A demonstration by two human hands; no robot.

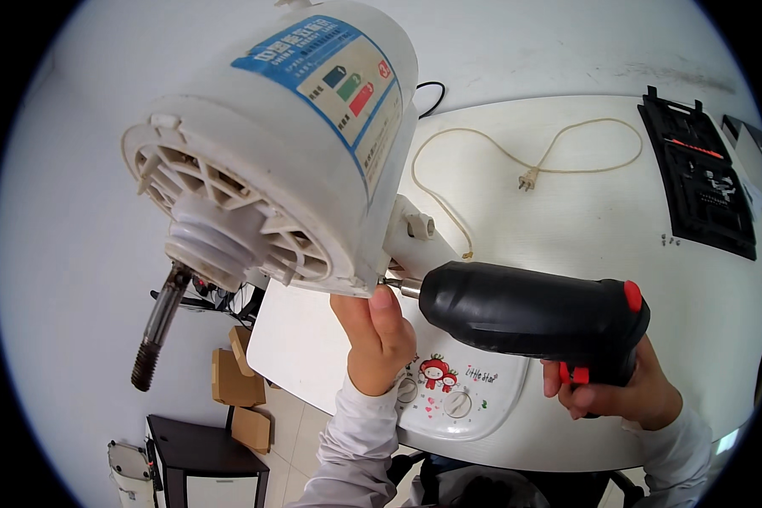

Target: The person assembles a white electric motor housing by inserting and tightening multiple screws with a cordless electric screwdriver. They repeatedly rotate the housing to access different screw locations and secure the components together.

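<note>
A white electric fan's motor housing [313, 152] fills the upper left, with a vented front and a blue-and-white sticker on its side. From its front a threaded metal shaft [165, 317] points down and left. My left hand [378, 339] is closed at the housing's lower edge, thumb up beside the bit tip. In my right hand [643, 385] is a black cordless screwdriver [525, 309], fingers round its grip by the red trigger. Its bit [402, 286] points left and meets the housing's lower corner. Whether a screw sits at the tip is hard to make out.
The fan's white base [504, 406] with dials and cartoon print lies below the hands on the white table [584, 229]. A beige power cord [483, 133] curls behind. At right are an open black tool case [703, 178] and small screws [670, 241]. Cardboard boxes [237, 381] stand lower left.
</note>
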